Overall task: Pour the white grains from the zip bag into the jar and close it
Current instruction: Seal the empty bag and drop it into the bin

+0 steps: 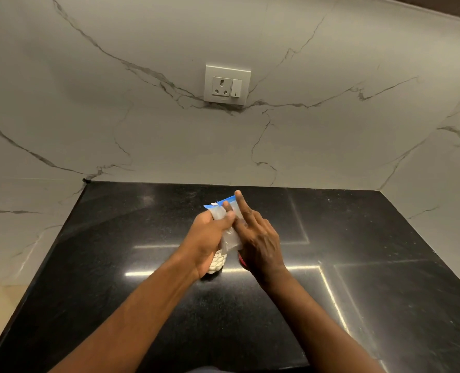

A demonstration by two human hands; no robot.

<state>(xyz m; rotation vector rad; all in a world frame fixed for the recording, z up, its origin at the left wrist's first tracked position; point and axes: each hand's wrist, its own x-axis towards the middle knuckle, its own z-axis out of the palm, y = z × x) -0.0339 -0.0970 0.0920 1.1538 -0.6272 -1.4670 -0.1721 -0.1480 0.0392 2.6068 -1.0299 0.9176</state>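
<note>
Near the middle of the black worktop (250, 332), both hands hold the zip bag (230, 232) upright above the surface. The left hand (206, 238) is clenched round its middle, white grains (218, 263) bulging out below; the right hand (258, 238) pinches the clear film, index finger raised. A red object (241, 261) shows beneath, perhaps the jar lid. Squeezing so tightly could burst grains across the worktop once the blue seal (223, 201) opens.
</note>
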